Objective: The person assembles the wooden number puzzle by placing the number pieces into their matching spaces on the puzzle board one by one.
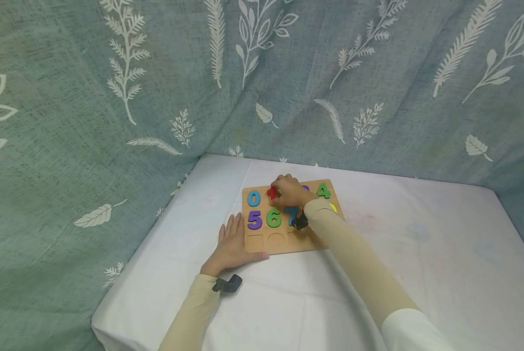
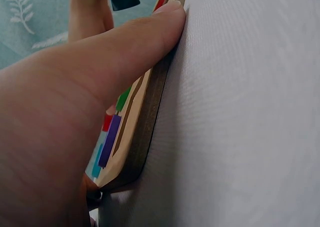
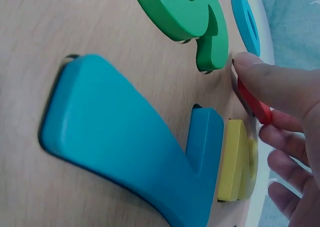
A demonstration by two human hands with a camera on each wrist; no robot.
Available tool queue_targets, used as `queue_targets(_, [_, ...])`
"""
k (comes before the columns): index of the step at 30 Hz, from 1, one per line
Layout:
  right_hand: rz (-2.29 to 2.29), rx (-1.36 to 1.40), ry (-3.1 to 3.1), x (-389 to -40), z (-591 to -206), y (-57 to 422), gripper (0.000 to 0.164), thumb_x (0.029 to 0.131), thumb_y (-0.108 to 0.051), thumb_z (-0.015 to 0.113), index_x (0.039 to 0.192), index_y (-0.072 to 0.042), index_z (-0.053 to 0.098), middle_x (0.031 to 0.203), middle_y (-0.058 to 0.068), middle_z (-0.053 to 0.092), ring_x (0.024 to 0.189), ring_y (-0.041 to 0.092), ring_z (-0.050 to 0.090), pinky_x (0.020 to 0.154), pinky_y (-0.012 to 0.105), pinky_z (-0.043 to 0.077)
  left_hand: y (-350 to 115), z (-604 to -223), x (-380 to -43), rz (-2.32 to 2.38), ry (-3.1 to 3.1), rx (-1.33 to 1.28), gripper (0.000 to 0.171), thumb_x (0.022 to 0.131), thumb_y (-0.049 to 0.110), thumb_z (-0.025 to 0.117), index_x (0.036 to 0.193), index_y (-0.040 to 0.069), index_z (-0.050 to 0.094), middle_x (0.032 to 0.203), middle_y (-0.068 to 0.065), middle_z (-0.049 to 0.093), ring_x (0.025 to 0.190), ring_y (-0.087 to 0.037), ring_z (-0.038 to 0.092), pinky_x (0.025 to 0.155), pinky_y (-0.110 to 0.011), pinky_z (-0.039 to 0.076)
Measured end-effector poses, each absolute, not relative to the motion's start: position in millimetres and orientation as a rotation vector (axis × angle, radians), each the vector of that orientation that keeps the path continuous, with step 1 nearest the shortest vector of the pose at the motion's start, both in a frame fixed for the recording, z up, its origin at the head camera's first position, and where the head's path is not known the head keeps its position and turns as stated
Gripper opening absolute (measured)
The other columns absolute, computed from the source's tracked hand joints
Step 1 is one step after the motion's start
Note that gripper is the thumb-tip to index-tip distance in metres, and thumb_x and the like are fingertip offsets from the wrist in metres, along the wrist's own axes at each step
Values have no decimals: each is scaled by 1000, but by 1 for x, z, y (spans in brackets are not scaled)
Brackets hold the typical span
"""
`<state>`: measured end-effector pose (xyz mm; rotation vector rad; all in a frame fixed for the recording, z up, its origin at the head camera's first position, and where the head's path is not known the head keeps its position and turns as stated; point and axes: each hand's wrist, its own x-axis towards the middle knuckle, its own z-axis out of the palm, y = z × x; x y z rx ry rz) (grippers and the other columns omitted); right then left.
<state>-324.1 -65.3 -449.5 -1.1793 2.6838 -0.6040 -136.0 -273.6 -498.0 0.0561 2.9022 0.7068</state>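
A wooden number puzzle board (image 1: 308, 245) lies on the white-covered table. My right hand (image 1: 288, 190) pinches a red number piece (image 3: 256, 104) between thumb and fingers, beside the blue 0 (image 1: 253, 198). The red piece sits tilted over its dark-edged slot in the right wrist view, with the yellow 2 (image 3: 232, 159) close by. My left hand (image 1: 231, 248) lies flat with straight fingers along the board's left side, its thumb (image 2: 145, 37) against the front edge. The purple 5 (image 1: 254, 220), green 6 (image 1: 273, 218) and blue 7 (image 1: 290, 213) fill the middle row.
A green 4 (image 1: 323, 190) sits at the board's far right corner. The front row has bare recesses, a square one (image 1: 255, 242) and a rounded one among them. A grey-green leaf-patterned curtain (image 1: 288, 87) hangs behind the table and along its left side.
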Motion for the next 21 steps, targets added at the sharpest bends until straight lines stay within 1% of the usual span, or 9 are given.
queue_targets(4, [-575,-1189,2692,-324,-451,-67,49,92,-36,79,129,-5,70,131,17,63,115,34,52,98,50,47,-273,-498,-135,723,2903,53,149,67,86,73,166,5,-2,176,-15,-2,163,-35,-12,131,-62,-6])
queue_targets(11, [-560,-1160,2694,-325,-450,-70,53,93,-35,79,135,-5,67,136,18,60,121,35,51,104,51,46,-273,-495,-137,698,2904,65,147,69,84,73,166,4,-3,176,-16,-2,163,-36,-11,131,-62,-5])
queue_targets(18, [-552,-1141,2701,-324,-449,-73,53,92,-35,79,134,-4,67,136,17,60,121,35,52,104,52,47,-272,-493,-136,729,2908,64,147,68,84,74,166,4,-1,176,-16,-1,163,-36,-10,131,-62,-6])
queue_targets(21, [-541,-1127,2686,-323,-449,-73,54,93,-36,79,135,-5,67,137,16,59,123,34,50,106,52,46,-272,-496,-135,736,2915,72,148,67,83,75,166,2,0,176,-17,1,163,-39,-8,130,-63,-4])
